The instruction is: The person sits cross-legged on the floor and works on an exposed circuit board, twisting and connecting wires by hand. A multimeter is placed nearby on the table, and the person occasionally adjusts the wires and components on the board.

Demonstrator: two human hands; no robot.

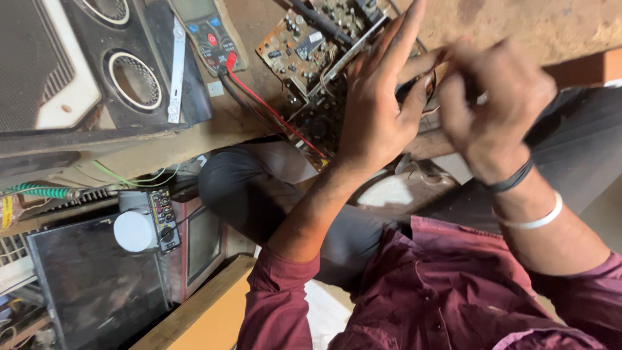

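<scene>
A person's 2 hands are working over a circuit board (pixel 311 48). The left hand (pixel 376 104) is resting released on it; the blurred right hand (pixel 492 110) is pinching thin wires (pixel 433 81), while a multimeter (pixel 207 32) is lying far left.

circuit board (pixel 304 48) hemmed by multimeter (pixel 210 32) and its red lead (pixel 272 110), speaker cabinet (pixel 97 65) leftward, bare floor (pixel 551 26) open top right

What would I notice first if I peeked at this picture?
Two bare hands meet at the top middle: the left hand with fingers spread, the blurred right hand beside it, over a green circuit board crowded with tiny parts. At upper left lies a multimeter with red and black wires, next to a speaker box with round holes.
</scene>
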